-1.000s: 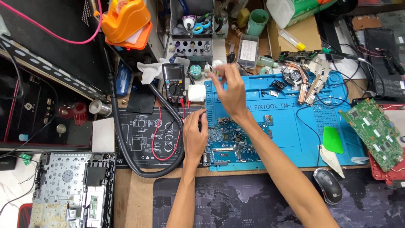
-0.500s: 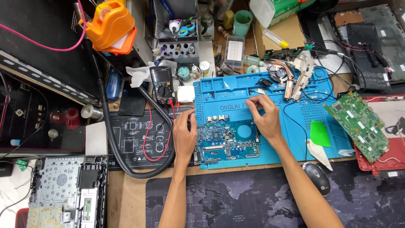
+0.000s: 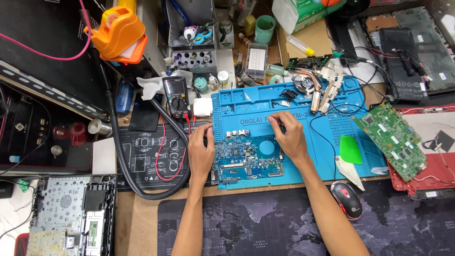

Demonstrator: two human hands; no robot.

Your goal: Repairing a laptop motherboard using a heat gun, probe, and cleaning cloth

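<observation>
- Both hands were down on the blue circuit board, and that was the whole story of the grip: the left hand lay curled over the board's left edge, fingers bent down onto it, pinning it flat so it could not skate on the mat.
- Right hand sat at the board's upper right corner, fingertips pinched together as if on something small; whether a screw or a tool tip was between them, I could not tell from this height.
- That board lay on the blue silicone work mat, at its near left part, close to the table edge, which kept it within easy reach of both forearms.
- Just left of the left hand, the black multimeter stood with its red leads looping down over the black printed mat, near enough to grab without leaning.
- Up on the mat's far edge rested a copper heat pipe and fan assembly, set aside well apart from the board.
- Off to the right, a green pry pick lay on the mat, and a green circuit board sat tilted beyond the mat's right edge.
- Down by the right forearm, a black and red mouse waited on the dark map-printed desk pad.
</observation>
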